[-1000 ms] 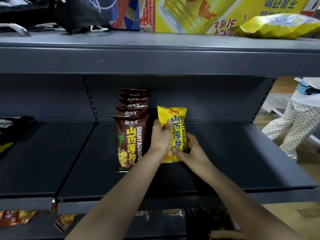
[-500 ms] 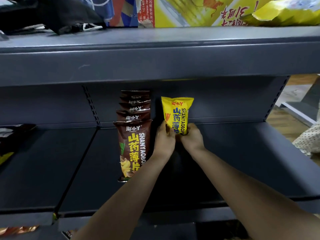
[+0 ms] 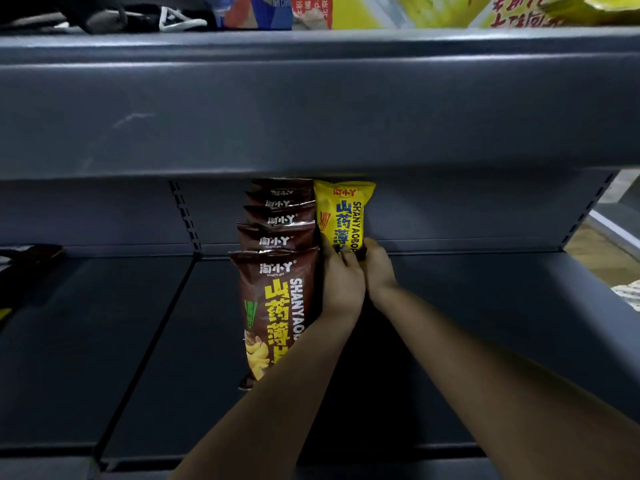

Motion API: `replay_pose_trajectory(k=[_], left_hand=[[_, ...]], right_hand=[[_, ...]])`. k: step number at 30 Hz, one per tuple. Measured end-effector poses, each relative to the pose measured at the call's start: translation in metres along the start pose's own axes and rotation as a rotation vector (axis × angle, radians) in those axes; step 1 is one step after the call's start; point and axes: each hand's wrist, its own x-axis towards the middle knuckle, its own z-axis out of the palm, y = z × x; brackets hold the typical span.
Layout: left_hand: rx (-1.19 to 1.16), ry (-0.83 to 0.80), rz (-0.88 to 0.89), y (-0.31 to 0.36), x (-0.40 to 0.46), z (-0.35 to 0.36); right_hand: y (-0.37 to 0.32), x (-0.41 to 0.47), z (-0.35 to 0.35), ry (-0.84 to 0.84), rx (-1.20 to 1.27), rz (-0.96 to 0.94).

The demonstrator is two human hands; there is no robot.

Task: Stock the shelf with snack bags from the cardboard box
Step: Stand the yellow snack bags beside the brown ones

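A yellow snack bag [image 3: 343,213] stands upright at the back of the dark grey shelf [image 3: 485,306], right beside a row of several brown snack bags [image 3: 277,289]. My left hand [image 3: 341,282] grips the yellow bag's lower left edge. My right hand [image 3: 379,268] grips its lower right corner. Both hands cover the bag's bottom half. The cardboard box is not in view.
The upper shelf board [image 3: 311,98] hangs low over the bags, with a large yellow package [image 3: 450,10] and dark items [image 3: 104,12] on top. A dark packet [image 3: 27,258] lies at the far left of the shelf. Floor shows at the right [image 3: 609,251].
Both hands have pushed the yellow bag further back on the shelf, to the rear wall beside the last brown bags. My head has moved closer and lower.
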Motion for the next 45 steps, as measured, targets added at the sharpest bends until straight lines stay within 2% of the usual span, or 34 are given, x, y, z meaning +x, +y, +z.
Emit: replay_pose_trajectory(k=[8,11,18,20,29,38,45], left_hand=[[0.059,0.026,-0.006,0.002,-0.001,-0.001],[0.085,0.041,0.001,0.002,-0.002,0.000],[0.118,-0.007,0.043,0.014,-0.024,0.000],[0.137,-0.009,0.080,0.014,-0.035,0.001],[0.148,-0.126,0.178,0.015,-0.094,0.023],[0.208,-0.264,0.252,0.025,-0.167,0.054],[0.081,-0.271,0.466,0.029,-0.248,0.080]], right_hand=[[-0.015,-0.011,-0.006,-0.043,0.018,0.029],[-0.009,-0.011,-0.009,-0.054,-0.053,-0.014],[0.000,-0.029,-0.031,0.024,-0.068,-0.083],[0.005,-0.036,-0.041,0.051,-0.168,-0.122],[0.024,-0.097,-0.110,0.115,-0.270,-0.216],[0.065,-0.157,-0.193,0.259,-0.207,-0.181],[0.095,-0.207,-0.246,0.292,-0.176,-0.189]])
